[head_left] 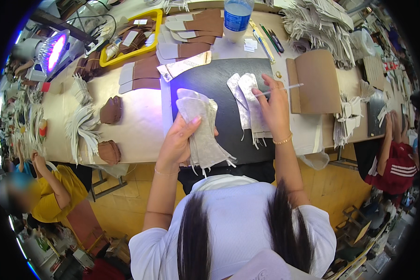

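Note:
My left hand (176, 140) is closed around a small stack of pale grey cut pieces (198, 112), thumb on top. These pieces are rounded at the far end, with loose threads at the near end; I cannot tell if they are leather or cloth. A thin whitish pen (291, 87) sticks out between the fingers of my right hand (276, 109). Beside that hand, two similar pieces (249, 100) overlap on a black mat (228, 140). The fingers partly cover the right-hand piece, and whether they press on it is hard to see.
A shiny template-like strip (184, 66) lies across the mat's far left corner. Brown-and-grey pieces (140, 72), a yellow tray (159, 28) and a lit lamp (53, 51) are at left. A bottle (238, 18), pens (271, 39) and a brown board (315, 81) stand farther off. Co-workers sit both sides.

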`<action>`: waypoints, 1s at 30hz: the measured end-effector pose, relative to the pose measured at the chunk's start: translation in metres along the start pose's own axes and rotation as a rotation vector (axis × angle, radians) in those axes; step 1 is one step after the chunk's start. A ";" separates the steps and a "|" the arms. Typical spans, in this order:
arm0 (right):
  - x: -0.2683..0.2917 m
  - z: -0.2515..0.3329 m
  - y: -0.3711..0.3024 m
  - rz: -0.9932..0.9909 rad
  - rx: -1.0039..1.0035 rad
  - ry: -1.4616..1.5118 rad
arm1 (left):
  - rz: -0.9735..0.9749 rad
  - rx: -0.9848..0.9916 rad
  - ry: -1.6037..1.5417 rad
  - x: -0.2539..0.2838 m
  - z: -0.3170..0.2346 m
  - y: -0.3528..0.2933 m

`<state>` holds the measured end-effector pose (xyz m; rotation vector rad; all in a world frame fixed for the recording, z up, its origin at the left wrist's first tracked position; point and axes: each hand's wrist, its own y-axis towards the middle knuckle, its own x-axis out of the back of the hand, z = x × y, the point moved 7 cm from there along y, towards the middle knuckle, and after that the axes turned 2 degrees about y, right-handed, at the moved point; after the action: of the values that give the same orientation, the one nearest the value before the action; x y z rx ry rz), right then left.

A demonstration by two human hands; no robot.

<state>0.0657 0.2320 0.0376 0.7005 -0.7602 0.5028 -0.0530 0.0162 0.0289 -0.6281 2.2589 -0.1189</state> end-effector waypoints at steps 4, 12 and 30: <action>0.000 0.016 -0.008 0.289 -0.269 0.728 | -0.029 -0.023 0.765 -0.006 -0.030 0.005; -0.048 0.040 -0.022 0.393 -0.264 1.136 | -0.115 -0.287 1.952 -0.003 -0.004 0.033; -0.046 0.102 -0.033 0.365 0.225 0.619 | -0.222 -0.297 2.224 0.012 -0.003 0.019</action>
<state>0.0122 0.1287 0.0430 0.5646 -0.2426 1.0909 -0.0693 0.0273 0.0177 -1.1501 4.3116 -1.0250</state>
